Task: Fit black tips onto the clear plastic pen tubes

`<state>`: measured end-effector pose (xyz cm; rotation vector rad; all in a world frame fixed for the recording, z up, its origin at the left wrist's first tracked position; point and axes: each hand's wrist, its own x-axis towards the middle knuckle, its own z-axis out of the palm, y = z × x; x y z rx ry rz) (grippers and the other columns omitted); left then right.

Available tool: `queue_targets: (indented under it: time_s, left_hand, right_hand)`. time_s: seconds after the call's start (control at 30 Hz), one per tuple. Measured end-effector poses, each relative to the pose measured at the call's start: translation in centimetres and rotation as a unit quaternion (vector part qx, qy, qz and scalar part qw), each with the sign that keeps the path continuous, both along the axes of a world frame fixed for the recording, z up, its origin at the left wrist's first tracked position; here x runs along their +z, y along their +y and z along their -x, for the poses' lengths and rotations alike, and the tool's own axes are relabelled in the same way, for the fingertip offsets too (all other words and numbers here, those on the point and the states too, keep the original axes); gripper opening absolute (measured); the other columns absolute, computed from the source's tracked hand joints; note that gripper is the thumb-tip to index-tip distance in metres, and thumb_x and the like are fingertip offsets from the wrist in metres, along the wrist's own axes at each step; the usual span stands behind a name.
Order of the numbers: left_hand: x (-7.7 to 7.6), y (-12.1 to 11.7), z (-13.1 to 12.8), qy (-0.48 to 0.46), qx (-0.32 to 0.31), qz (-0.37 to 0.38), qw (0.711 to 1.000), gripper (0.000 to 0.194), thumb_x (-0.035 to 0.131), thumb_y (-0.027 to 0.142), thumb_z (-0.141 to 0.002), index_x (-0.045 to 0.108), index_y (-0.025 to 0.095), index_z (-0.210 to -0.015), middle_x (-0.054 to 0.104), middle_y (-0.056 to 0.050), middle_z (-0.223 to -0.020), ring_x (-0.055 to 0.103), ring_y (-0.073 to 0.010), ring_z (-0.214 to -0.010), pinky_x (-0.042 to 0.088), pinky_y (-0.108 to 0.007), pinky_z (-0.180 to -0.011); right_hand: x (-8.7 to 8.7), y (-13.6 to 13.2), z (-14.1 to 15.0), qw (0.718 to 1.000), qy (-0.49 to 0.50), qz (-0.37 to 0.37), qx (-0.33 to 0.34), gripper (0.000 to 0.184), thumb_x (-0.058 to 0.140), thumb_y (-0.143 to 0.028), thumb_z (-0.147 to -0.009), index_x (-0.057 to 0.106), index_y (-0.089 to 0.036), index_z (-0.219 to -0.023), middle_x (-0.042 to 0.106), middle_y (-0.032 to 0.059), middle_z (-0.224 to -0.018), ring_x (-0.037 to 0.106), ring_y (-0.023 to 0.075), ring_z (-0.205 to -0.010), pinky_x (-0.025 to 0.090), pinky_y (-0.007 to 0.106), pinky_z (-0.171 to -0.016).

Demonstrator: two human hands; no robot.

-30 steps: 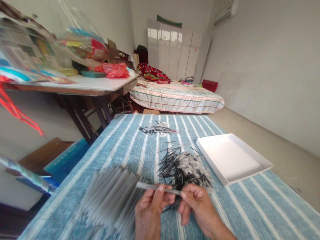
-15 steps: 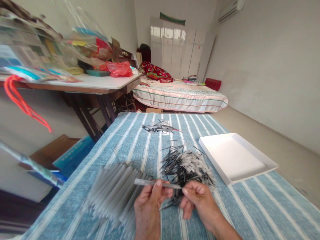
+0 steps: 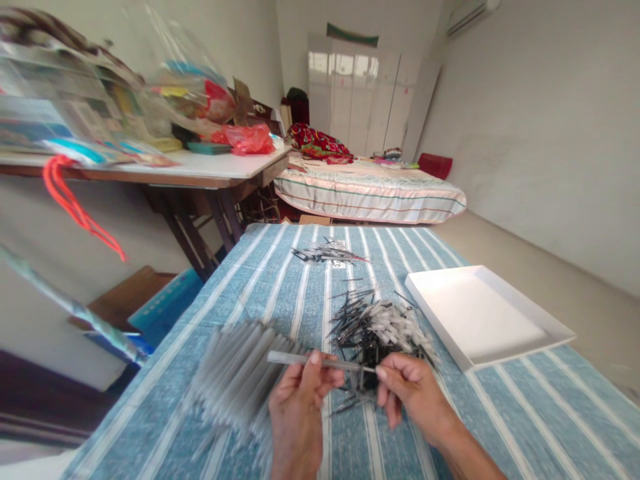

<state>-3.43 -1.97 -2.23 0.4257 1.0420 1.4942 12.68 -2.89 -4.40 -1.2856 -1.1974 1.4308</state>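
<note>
A slim, translucent grey plastic tube (image 3: pixel 286 359) lies level between my hands. My left hand (image 3: pixel 303 393) is closed round its middle, thumb on top. With thumb and fingers pinched, my right hand (image 3: pixel 407 390) grips a thin pale tip (image 3: pixel 369 369) at the tube's right end; whether this is a separate piece I cannot tell. Left of my left hand lies a heap of similar grey tubes (image 3: pixel 235 373). Behind my right hand is a loose pile of thin black sticks with whitish, clear parts (image 3: pixel 385 327).
A shallow white box (image 3: pixel 493 320) stands open on the right of the blue striped cloth (image 3: pixel 270 293). A smaller bunch of dark sticks (image 3: pixel 325 252) lies farther back. At the left is a cluttered side table (image 3: pixel 225 167); a bed (image 3: pixel 370 193) stands beyond.
My right hand has shifted slightly right, and more of the thin pale tip shows between its fingers and the tube. My left hand keeps its hold. The camera view has turned slightly left.
</note>
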Motion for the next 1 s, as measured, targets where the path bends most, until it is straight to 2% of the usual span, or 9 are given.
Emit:
queue_targets:
  time_s: [0.23, 0.3, 0.37, 0.47, 0.53, 0.63, 0.77, 0.9, 1.0]
  left_hand:
    - [1.4, 0.8, 2.7, 0.038, 0.139, -0.052, 0.988, 0.018, 0.066, 0.032, -0.069, 0.062, 0.016, -0.065, 0.058, 0.004, -0.057, 0.045, -0.0049, -0.044, 0.036, -0.013, -0.04]
    - [1.3, 0.6, 2.8, 0.076, 0.135, -0.038, 0.987, 0.021, 0.065, 0.035, -0.07, 0.061, 0.015, -0.064, 0.052, 0.005, -0.051, 0.038, -0.0036, -0.041, 0.029, -0.012, -0.036]
    - [1.2, 0.3, 2.5, 0.104, 0.073, -0.015, 0.992, 0.024, 0.067, 0.037, -0.067, 0.059, 0.015, -0.061, 0.046, 0.006, -0.048, 0.033, -0.0034, -0.04, 0.025, -0.012, -0.035]
    - [1.0, -0.4, 1.5, 0.153, -0.106, 0.006, 0.982, 0.03, 0.067, 0.039, -0.065, 0.052, 0.015, -0.053, 0.037, 0.007, -0.044, 0.028, -0.004, -0.04, 0.022, -0.015, -0.037]
    - [1.0, -0.8, 0.7, 0.213, -0.223, -0.007, 0.951, 0.035, 0.063, 0.04, -0.068, 0.047, 0.016, -0.048, 0.032, 0.007, -0.042, 0.025, -0.005, -0.039, 0.019, -0.017, -0.038]
    - [1.2, -1.3, -0.1, 0.319, -0.341, -0.054, 0.883, 0.035, 0.055, 0.035, -0.073, 0.041, 0.018, -0.046, 0.032, 0.006, -0.043, 0.028, -0.0072, -0.041, 0.02, -0.02, -0.04]
    - [1.5, -1.9, -0.8, 0.405, -0.394, -0.089, 0.82, 0.03, 0.048, 0.027, -0.075, 0.041, 0.019, -0.048, 0.038, 0.005, -0.045, 0.038, -0.0098, -0.045, 0.026, -0.02, -0.045]
    - [1.3, -2.5, -1.6, 0.329, -0.446, -0.068, 0.83, 0.02, 0.04, 0.029, -0.079, 0.051, 0.018, -0.066, 0.045, 0.005, -0.048, 0.046, -0.0112, -0.044, 0.035, -0.02, -0.047]
    - [1.0, -2.8, -2.2, 0.284, -0.477, -0.067, 0.829, 0.021, 0.035, 0.032, -0.082, 0.052, 0.018, -0.081, 0.048, 0.006, -0.055, 0.038, -0.0073, -0.036, 0.028, -0.018, -0.038]
  right_hand:
    - [1.3, 0.8, -4.8, 0.997, -0.066, -0.018, -0.032, 0.038, 0.052, -0.047, -0.078, 0.049, -0.016, -0.057, 0.053, -0.0046, -0.038, 0.044, 0.0064, -0.024, 0.026, 0.016, -0.028]
    - [1.6, 1.4, -5.6, 0.993, -0.112, -0.02, -0.027, 0.037, 0.052, -0.046, -0.078, 0.05, -0.017, -0.056, 0.049, -0.0056, -0.035, 0.042, 0.0069, -0.023, 0.026, 0.016, -0.027]
    - [1.7, 2.1, -5.9, 0.988, -0.147, -0.023, -0.033, 0.03, 0.056, -0.044, -0.076, 0.055, -0.017, -0.061, 0.05, -0.0058, -0.037, 0.042, 0.0074, -0.022, 0.025, 0.017, -0.026]
    - [2.1, 2.5, -5.4, 0.982, -0.168, -0.043, -0.072, 0.024, 0.06, -0.041, -0.073, 0.061, -0.018, -0.08, 0.052, -0.0066, -0.043, 0.042, 0.0071, -0.024, 0.026, 0.017, -0.027]
    - [2.7, 2.3, -4.4, 0.981, -0.171, -0.061, -0.063, 0.027, 0.056, -0.044, -0.076, 0.06, -0.019, -0.087, 0.052, -0.006, -0.045, 0.043, 0.0071, -0.026, 0.028, 0.018, -0.028]
    - [4.1, 1.6, -2.5, 0.982, -0.163, -0.091, 0.033, 0.031, 0.048, -0.047, -0.08, 0.059, -0.018, -0.077, 0.053, -0.0039, -0.048, 0.043, 0.0065, -0.029, 0.028, 0.017, -0.029]
    - [5.2, 1.2, -0.8, 0.979, -0.165, -0.082, 0.091, 0.03, 0.054, -0.043, -0.077, 0.05, -0.017, -0.063, 0.048, -0.0065, -0.045, 0.038, 0.0036, -0.03, 0.025, 0.014, -0.029]
    - [4.6, 1.0, -0.8, 0.983, -0.103, -0.021, 0.153, 0.027, 0.056, -0.043, -0.076, 0.046, -0.018, -0.071, 0.047, -0.009, -0.043, 0.037, 0.0038, -0.028, 0.024, 0.012, -0.027]
    - [4.0, 0.5, -1.5, 0.983, -0.096, -0.003, 0.158, 0.023, 0.054, -0.039, -0.078, 0.047, -0.018, -0.072, 0.047, -0.009, -0.044, 0.037, 0.0035, -0.029, 0.025, 0.012, -0.028]
